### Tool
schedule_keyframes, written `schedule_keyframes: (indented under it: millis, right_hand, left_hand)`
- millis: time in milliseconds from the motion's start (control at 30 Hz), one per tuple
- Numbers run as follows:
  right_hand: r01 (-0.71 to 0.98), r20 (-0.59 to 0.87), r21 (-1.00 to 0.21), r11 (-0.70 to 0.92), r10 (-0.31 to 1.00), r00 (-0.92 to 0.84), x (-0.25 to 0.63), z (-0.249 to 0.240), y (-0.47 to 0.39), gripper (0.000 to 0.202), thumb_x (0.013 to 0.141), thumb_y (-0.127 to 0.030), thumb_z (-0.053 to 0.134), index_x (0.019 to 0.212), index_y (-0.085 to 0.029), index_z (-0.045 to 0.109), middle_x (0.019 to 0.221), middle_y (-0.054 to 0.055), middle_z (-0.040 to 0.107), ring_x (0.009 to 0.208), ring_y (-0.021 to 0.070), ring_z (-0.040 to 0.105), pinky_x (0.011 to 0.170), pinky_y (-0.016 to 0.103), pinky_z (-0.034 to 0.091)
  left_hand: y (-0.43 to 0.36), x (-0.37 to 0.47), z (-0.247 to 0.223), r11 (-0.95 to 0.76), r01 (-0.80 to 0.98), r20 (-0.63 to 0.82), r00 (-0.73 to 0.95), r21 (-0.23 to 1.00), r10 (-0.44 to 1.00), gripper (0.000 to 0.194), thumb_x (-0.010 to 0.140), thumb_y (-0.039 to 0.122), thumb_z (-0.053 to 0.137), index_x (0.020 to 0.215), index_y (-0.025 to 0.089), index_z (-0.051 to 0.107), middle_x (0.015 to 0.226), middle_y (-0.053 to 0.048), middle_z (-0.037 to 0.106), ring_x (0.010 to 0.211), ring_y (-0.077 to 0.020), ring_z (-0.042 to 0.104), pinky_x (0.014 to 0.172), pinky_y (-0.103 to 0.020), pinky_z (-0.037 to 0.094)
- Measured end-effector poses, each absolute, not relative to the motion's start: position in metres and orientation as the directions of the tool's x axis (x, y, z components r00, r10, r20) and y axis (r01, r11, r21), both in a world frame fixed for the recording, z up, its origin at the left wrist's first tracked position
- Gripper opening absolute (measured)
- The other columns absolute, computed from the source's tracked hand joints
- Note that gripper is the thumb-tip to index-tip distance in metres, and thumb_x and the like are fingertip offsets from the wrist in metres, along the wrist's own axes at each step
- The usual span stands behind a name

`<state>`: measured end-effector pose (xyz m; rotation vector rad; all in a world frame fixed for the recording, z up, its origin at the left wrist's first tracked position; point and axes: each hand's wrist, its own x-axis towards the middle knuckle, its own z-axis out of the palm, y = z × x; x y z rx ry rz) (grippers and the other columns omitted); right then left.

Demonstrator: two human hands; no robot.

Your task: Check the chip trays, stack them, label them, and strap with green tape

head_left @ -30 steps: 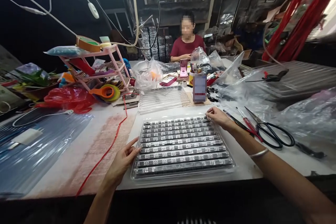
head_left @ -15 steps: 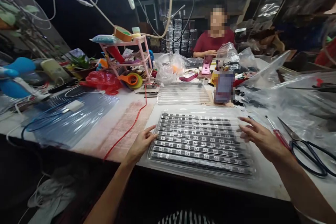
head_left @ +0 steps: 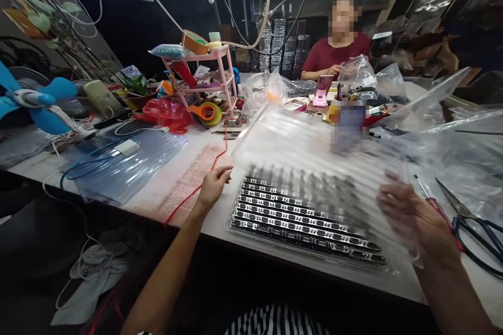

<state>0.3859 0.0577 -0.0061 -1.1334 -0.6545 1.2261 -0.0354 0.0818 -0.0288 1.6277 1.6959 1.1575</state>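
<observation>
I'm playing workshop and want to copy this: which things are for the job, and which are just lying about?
Seem part of the job:
- clear plastic cover, held up by the right hand
- rows of black-and-silver parts
- clear tray under them

Seem just lying about:
- scissors
- blue fan
- red bag
- pink rack

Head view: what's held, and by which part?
Right hand grips the clear plastic cover by its right edge. Left hand is near its left edge; can't tell if it holds.
</observation>
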Motion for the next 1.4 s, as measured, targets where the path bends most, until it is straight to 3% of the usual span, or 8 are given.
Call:
schedule_keyframes:
  millis: [100, 233, 400, 567, 800, 967, 1200, 1400]
  right_hand:
    - [-0.455, -0.212, -0.890, -0.028, 0.909, 0.359, 0.402, -0.018, 0.045, 0.035, 0.082, -0.032, 0.058, 0.117, -0.032, 0.063, 0.123, 0.004, 0.059, 0.099, 0.0157, 0.063, 0.073, 0.017, 0.056]
    - [-0.439, -0.287, -0.895, -0.082, 0.858, 0.425, 0.413, -0.030, 0.020, 0.033, 0.082, -0.029, 0.055, 0.113, -0.038, 0.064, 0.131, -0.003, 0.054, 0.124, 0.0132, 0.045, 0.084, 0.014, 0.051]
    - [-0.536, -0.496, -0.817, -0.213, 0.733, 0.465, 0.421, -0.048, 0.003, 0.019, 0.081, -0.033, 0.052, 0.090, -0.039, 0.068, 0.120, -0.003, 0.062, 0.124, 0.0136, 0.043, 0.085, 0.018, 0.052]
    - [-0.539, -0.500, -0.811, -0.225, 0.745, 0.441, 0.423, -0.053, 0.001, 0.011, 0.075, -0.037, 0.058, 0.081, -0.035, 0.066, 0.107, 0.003, 0.067, 0.121, 0.0177, 0.047, 0.077, 0.021, 0.056]
    - [-0.680, -0.543, -0.719, -0.143, 0.726, 0.421, 0.426, -0.058, 0.003, 0.018, 0.082, -0.025, 0.052, 0.075, -0.033, 0.067, 0.103, -0.001, 0.069, 0.113, 0.0122, 0.055, 0.077, 0.014, 0.054]
    - [-0.678, -0.433, -0.731, -0.079, 0.821, 0.372, 0.435, -0.073, 0.005, 0.024, 0.079, -0.015, 0.049, 0.084, -0.030, 0.067, 0.094, -0.001, 0.071, 0.093, 0.0124, 0.065, 0.077, 0.017, 0.057]
    - [-0.722, -0.464, -0.688, -0.073, 0.809, 0.360, 0.434, -0.068, 0.004, 0.027, 0.080, -0.011, 0.045, 0.082, -0.027, 0.067, 0.087, 0.001, 0.071, 0.093, 0.0116, 0.065, 0.074, 0.016, 0.057]
    - [-0.639, -0.353, -0.768, -0.038, 0.858, 0.373, 0.434, -0.072, 0.005, 0.019, 0.079, -0.017, 0.050, 0.082, -0.027, 0.066, 0.093, 0.001, 0.070, 0.098, 0.0139, 0.064, 0.080, 0.020, 0.056]
  left_hand:
    - [0.105, -0.029, -0.021, -0.209, 0.666, 0.303, -0.027, 0.716, 0.953, 0.023, 0.083, 0.031, 0.052, 0.090, 0.016, 0.068, 0.086, -0.006, 0.060, 0.082, -0.0172, 0.054, 0.078, -0.033, 0.043]
    - [0.128, -0.015, -0.012, -0.353, 0.776, 0.323, 0.202, 0.523, 0.924, 0.013, 0.080, 0.017, 0.056, 0.076, 0.017, 0.068, 0.082, -0.006, 0.058, 0.085, -0.0190, 0.051, 0.083, -0.034, 0.040]
    - [0.139, -0.008, -0.008, -0.459, 0.824, 0.252, 0.391, 0.332, 0.885, 0.012, 0.077, 0.008, 0.057, 0.075, 0.017, 0.066, 0.081, -0.006, 0.056, 0.083, -0.0197, 0.048, 0.078, -0.034, 0.039]
    - [0.138, -0.009, -0.006, -0.531, 0.818, 0.191, 0.497, 0.221, 0.846, 0.021, 0.083, 0.008, 0.047, 0.070, 0.016, 0.062, 0.077, -0.006, 0.057, 0.079, -0.0187, 0.048, 0.076, -0.033, 0.039]
    - [0.161, -0.017, -0.005, -0.509, 0.837, 0.189, 0.477, 0.200, 0.858, 0.022, 0.087, 0.016, 0.045, 0.081, 0.016, 0.066, 0.084, -0.007, 0.059, 0.083, -0.0181, 0.053, 0.077, -0.030, 0.042]
    - [0.177, -0.014, -0.008, -0.502, 0.843, 0.160, 0.477, 0.195, 0.864, 0.013, 0.080, 0.017, 0.054, 0.080, 0.017, 0.067, 0.082, -0.006, 0.057, 0.083, -0.0198, 0.052, 0.075, -0.032, 0.042]
    - [0.173, -0.006, -0.004, -0.567, 0.799, 0.155, 0.546, 0.200, 0.823, 0.009, 0.075, 0.012, 0.056, 0.072, 0.017, 0.063, 0.079, -0.006, 0.059, 0.081, -0.0197, 0.050, 0.077, -0.033, 0.040]
    - [0.172, -0.012, -0.006, -0.558, 0.787, 0.196, 0.523, 0.262, 0.829, 0.017, 0.082, 0.022, 0.051, 0.073, 0.018, 0.065, 0.077, -0.005, 0.063, 0.080, -0.0182, 0.054, 0.076, -0.031, 0.043]
